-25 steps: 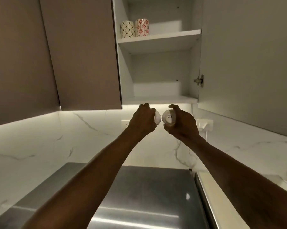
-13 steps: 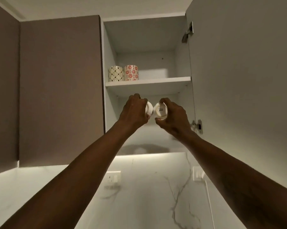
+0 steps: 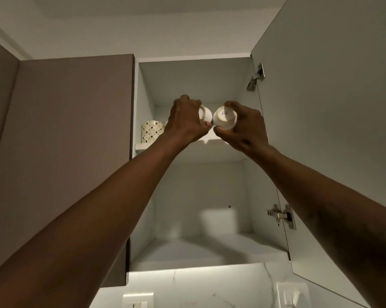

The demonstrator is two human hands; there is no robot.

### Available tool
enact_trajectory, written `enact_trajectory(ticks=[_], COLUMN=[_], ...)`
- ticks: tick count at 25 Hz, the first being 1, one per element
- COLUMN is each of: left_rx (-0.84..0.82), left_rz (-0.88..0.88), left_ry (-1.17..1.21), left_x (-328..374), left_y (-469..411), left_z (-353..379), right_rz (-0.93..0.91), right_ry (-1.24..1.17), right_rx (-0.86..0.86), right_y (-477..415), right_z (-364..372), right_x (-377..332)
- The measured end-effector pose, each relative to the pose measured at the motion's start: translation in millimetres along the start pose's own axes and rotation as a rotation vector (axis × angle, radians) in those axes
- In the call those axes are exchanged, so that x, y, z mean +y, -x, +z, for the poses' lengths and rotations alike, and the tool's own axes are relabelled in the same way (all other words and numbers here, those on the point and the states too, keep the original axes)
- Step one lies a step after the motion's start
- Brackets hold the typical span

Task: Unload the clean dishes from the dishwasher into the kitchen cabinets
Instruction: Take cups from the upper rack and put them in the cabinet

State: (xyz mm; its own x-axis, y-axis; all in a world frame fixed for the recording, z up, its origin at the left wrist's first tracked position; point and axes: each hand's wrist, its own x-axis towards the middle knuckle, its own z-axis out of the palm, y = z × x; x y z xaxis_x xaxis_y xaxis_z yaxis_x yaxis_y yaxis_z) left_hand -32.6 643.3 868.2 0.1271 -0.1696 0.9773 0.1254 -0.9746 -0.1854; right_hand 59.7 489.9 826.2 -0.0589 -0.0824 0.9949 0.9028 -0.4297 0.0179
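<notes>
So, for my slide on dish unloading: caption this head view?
Left hand holds the left cup, right hand the right cup, up at the upper shelf near a patterned mug.

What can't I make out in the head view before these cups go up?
Left cup, head view: mostly covered by the left hand; only a white sliver shows.
Right cup: the right hand wraps its sides; the base mark is too small to read.
Upper shelf: the space right of the patterned mug is hidden behind both hands.
Wall socket: cut off by the bottom edge.
</notes>
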Motion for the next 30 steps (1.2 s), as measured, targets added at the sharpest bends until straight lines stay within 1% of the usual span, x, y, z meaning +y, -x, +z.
enact_trajectory(ticks=[4, 9, 12, 16, 18, 21, 24, 27, 30], left_rx=[-0.071, -0.245, -0.311, -0.415, -0.455, -0.482, -0.509, -0.538, -0.529], left_rz=[0.006, -0.131, -0.166, -0.189, -0.234, -0.29, -0.33, -0.343, -0.322], left_ry=[-0.017, 0.02, 0.042, -0.001, 0.022, 0.165, 0.237, 0.236, 0.166], left_x=[8, 14, 13, 11, 9, 4, 0, -5, -6], left_y=[-41, -63, -68, -76, -81, -86, -86, -88, -89], left_z=[14, 47, 69, 100, 113, 127, 135, 144, 156], right_rz=[0.064, 0.125, 0.181, 0.212, 0.258, 0.324, 0.374, 0.392, 0.367], right_ry=[-0.042, -0.043, 0.002, 0.075, 0.115, 0.162, 0.172, 0.195, 0.264], right_rx=[-0.058, -0.188, -0.28, -0.379, -0.447, -0.553, -0.601, -0.633, -0.667], right_y=[-30, -41, -46, -61, -70, -82, -90, -94, -98], right_z=[1, 18, 33, 52, 62, 77, 91, 97, 104], right_x=[20, 47, 65, 91, 102, 117, 130, 139, 144])
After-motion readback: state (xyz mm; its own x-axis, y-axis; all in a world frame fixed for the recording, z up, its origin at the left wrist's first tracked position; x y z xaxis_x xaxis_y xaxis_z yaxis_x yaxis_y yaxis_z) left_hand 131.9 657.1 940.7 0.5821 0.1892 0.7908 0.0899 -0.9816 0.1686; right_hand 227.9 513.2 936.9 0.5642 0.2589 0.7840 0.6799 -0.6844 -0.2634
